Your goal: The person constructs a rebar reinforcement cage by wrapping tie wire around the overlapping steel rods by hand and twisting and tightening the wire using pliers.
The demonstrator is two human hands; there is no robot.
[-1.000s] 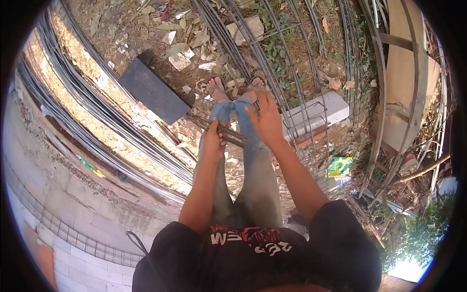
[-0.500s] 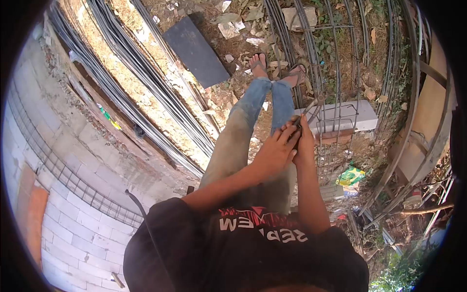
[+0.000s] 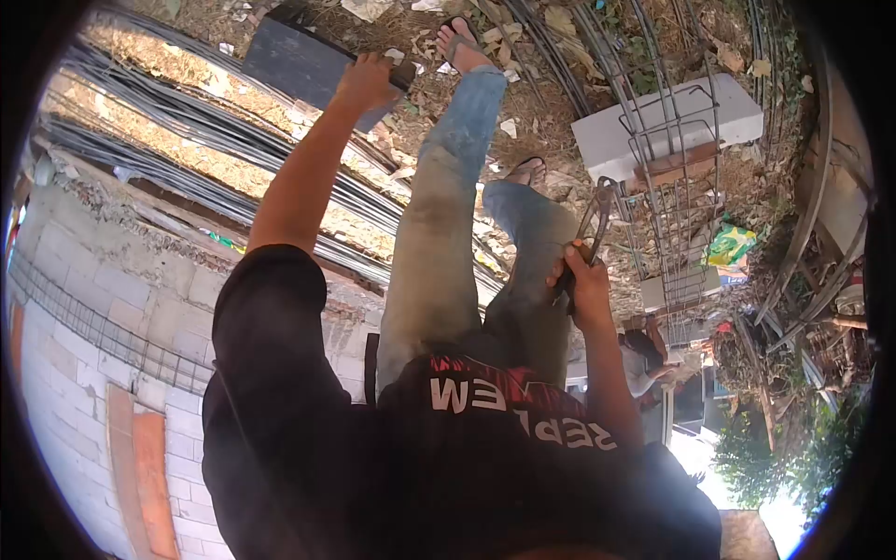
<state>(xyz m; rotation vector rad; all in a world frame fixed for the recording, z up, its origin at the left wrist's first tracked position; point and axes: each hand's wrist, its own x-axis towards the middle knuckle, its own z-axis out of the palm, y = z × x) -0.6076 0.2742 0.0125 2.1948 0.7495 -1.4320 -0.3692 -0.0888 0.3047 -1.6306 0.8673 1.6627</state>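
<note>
My left hand (image 3: 367, 84) reaches out to the upper left, its fingers bent over the edge of a dark grey rectangular board (image 3: 303, 65) on the ground. The board looks slightly tilted. My right hand (image 3: 586, 280) is closed around the handles of metal pincers (image 3: 602, 201), in front of my right knee. The pincers' head points away from me, near a rebar cage (image 3: 677, 140). Under that cage lies a pale grey block (image 3: 607, 140).
Long bundles of steel rods (image 3: 187, 107) run along the left, beside a pale block wall (image 3: 84, 317). A green and yellow packet (image 3: 730, 245) lies to the right. Another person (image 3: 644, 359) is behind the cage. Curved wooden pieces (image 3: 812, 187) stand at far right.
My left hand has left my right hand and moved to the upper left, onto the dark board. My right hand keeps the pincers. My legs have spread and the view has turned.
</note>
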